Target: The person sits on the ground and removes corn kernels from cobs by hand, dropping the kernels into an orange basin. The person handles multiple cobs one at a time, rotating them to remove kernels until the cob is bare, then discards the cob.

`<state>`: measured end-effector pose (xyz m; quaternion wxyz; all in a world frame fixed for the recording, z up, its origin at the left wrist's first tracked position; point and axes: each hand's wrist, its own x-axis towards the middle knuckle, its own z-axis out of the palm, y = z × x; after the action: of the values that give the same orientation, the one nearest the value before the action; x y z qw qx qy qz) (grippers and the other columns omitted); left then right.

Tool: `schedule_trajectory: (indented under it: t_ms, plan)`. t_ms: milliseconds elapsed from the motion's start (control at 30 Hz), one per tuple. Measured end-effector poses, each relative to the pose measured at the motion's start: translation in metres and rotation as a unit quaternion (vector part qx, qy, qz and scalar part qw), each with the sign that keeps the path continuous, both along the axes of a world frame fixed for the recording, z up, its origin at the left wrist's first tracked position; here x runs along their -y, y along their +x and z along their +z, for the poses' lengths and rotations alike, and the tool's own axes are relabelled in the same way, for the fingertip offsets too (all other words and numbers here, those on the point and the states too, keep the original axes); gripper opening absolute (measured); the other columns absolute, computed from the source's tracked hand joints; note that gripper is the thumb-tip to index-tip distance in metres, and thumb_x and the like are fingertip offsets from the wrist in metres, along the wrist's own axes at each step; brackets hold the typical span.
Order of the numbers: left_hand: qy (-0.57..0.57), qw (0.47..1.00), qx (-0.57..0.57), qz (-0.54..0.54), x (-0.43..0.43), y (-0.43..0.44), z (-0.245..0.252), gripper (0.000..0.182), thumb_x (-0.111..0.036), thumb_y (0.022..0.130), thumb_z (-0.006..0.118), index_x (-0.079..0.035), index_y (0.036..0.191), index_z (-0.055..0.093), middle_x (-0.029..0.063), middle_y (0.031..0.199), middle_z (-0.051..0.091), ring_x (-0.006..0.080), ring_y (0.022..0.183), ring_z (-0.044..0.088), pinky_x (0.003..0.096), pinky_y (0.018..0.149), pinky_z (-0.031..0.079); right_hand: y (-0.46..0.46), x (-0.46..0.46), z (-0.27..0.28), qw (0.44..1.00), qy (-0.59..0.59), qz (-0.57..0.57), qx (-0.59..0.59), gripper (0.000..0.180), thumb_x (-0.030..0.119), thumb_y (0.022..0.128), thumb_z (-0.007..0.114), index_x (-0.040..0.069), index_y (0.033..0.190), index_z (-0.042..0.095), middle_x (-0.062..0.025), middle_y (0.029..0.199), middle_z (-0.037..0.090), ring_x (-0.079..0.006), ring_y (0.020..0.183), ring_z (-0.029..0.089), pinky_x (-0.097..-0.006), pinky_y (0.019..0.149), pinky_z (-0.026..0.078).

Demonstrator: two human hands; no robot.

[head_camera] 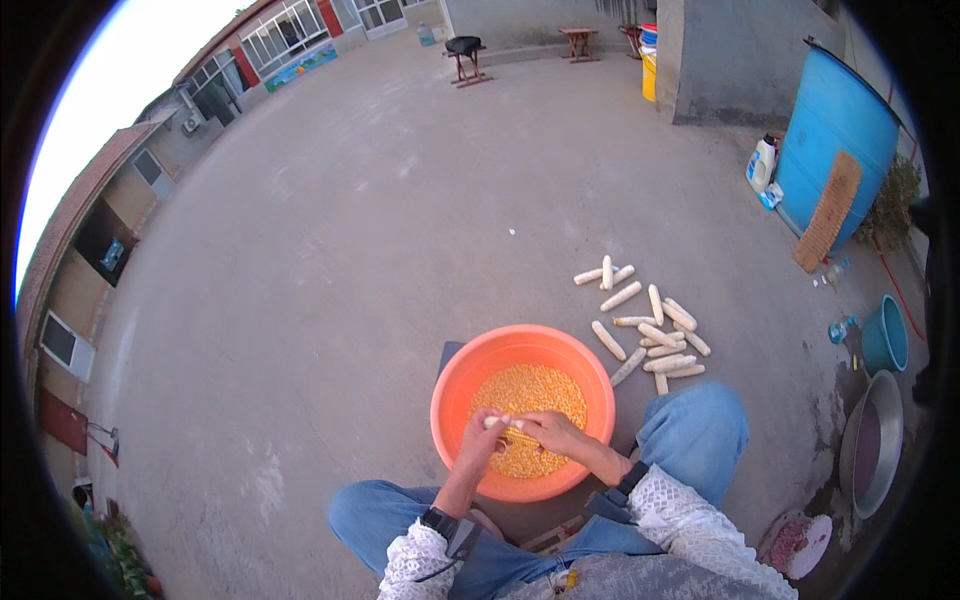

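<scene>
Both of my hands are over an orange plastic basin [450, 390] that holds a bed of loose yellow corn kernels [532, 386]. My left hand [484, 439] grips one end of a corn cob [491, 423], where a pale, bare bit shows between the fingers. At the cob's other end is my right hand [551, 433], its thumb close to the left one. A yellow, kernel-covered stretch of the cob shows beneath the right fingers, and the rest is hidden by my hands. Stripped corn cobs [621, 296] lie scattered on the concrete, right of the basin.
My bent knees [694, 435] flank the basin. On the right stand a blue plastic barrel [832, 135] with a washboard [829, 210] against it, a teal bucket [885, 337] and a metal basin [874, 442]. Wooden stools [577, 43] and a yellow bucket [649, 73] stand farther off.
</scene>
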<state>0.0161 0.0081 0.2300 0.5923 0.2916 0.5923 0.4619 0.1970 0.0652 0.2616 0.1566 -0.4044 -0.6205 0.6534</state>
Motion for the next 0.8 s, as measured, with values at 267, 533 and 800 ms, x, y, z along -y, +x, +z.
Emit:
schedule_trajectory:
  t_ms: [267, 533, 800]
  plan:
    - [-0.028, 0.992, -0.076, -0.1, 0.006, 0.001, 0.032, 0.037, -0.032, 0.087, 0.07, -0.009, 0.115, 0.066, -0.0018, 0.084, 0.065, 0.0054, 0.069, 0.056, 0.0211, 0.06, 0.044, 0.006, 0.001, 0.0, 0.994, 0.105, 0.023, 0.028, 0.041, 0.039, 0.093, 0.054, 0.0, 0.095, 0.066, -0.0141, 0.067, 0.06, -0.0229, 0.054, 0.061, -0.0352, 0.053, 0.049]
    - [0.005, 0.962, -0.15, -0.228, 0.006, -0.002, 0.022, 0.037, -0.035, 0.094, 0.059, -0.003, 0.112, 0.065, -0.0017, 0.081, 0.06, 0.0055, 0.071, 0.052, 0.0222, 0.061, 0.044, 0.005, -0.01, -0.019, 0.958, 0.263, -0.077, 0.081, 0.037, 0.038, 0.089, 0.062, 0.002, 0.097, 0.067, -0.0149, 0.076, 0.066, -0.0249, 0.065, 0.065, -0.0355, 0.058, 0.051]
    - [-0.003, 0.982, -0.077, -0.171, 0.003, 0.001, 0.007, 0.043, -0.038, 0.1, 0.046, -0.002, 0.121, 0.056, 0.0002, 0.089, 0.056, 0.0081, 0.077, 0.054, 0.0239, 0.062, 0.046, 0.009, -0.012, 0.003, 0.993, 0.104, -0.058, 0.0, 0.04, 0.036, 0.087, 0.066, 0.004, 0.109, 0.063, -0.0158, 0.092, 0.067, -0.0253, 0.083, 0.067, -0.0348, 0.075, 0.053]
